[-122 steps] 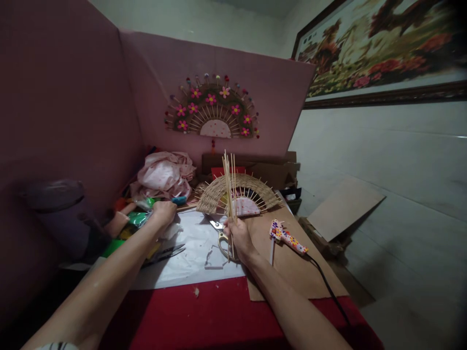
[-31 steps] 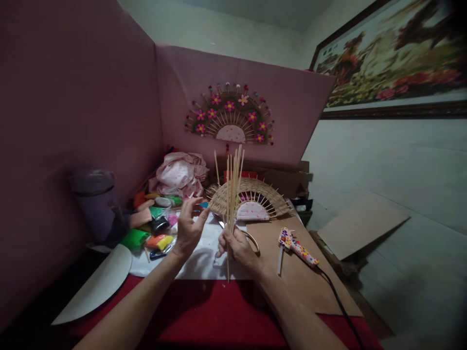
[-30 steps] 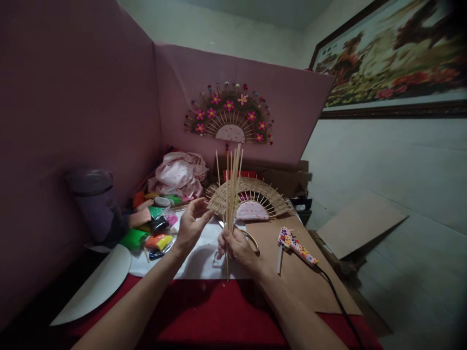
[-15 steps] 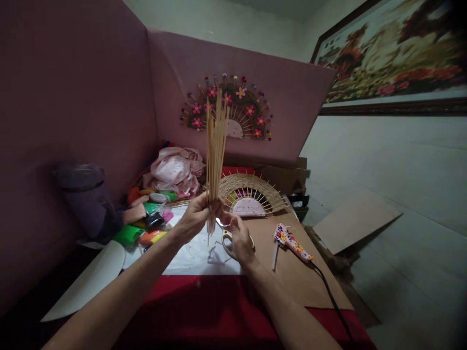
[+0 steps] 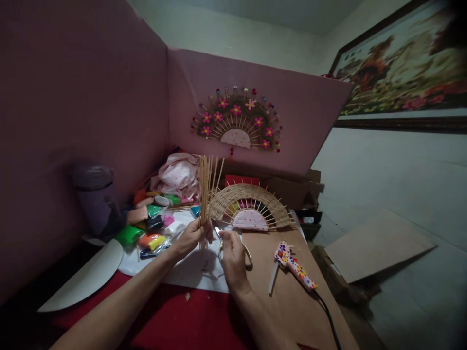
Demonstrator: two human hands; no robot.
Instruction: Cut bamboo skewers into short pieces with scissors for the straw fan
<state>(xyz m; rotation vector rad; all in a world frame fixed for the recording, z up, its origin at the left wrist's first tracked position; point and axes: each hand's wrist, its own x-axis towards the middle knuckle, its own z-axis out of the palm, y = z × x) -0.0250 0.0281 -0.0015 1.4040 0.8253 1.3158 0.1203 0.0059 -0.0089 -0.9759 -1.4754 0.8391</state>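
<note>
My left hand (image 5: 195,236) is wrapped round a bundle of thin wooden sticks (image 5: 206,187), which stands upright above the white sheet. Close on its right, my right hand (image 5: 232,255) has its fingers curled; whether anything is between them cannot be made out. Scissors (image 5: 248,256) with pale handles lie behind and beside the right hand, partly hidden by it. Beyond the hands rests a woven half-round fan (image 5: 242,194) with a pink dotted centre.
A patterned glue gun (image 5: 295,270) with a black cord lies on brown board (image 5: 266,311). Coloured clay packets (image 5: 127,236), crumpled pink cloth (image 5: 178,175) and a purple bottle (image 5: 95,201) stand left. A flowered fan (image 5: 236,111) hangs on the pink panel (image 5: 306,107).
The sticks have come down and their tops fan out a little. My right hand has moved away from them, leftward and lower. The view has shifted slightly.
</note>
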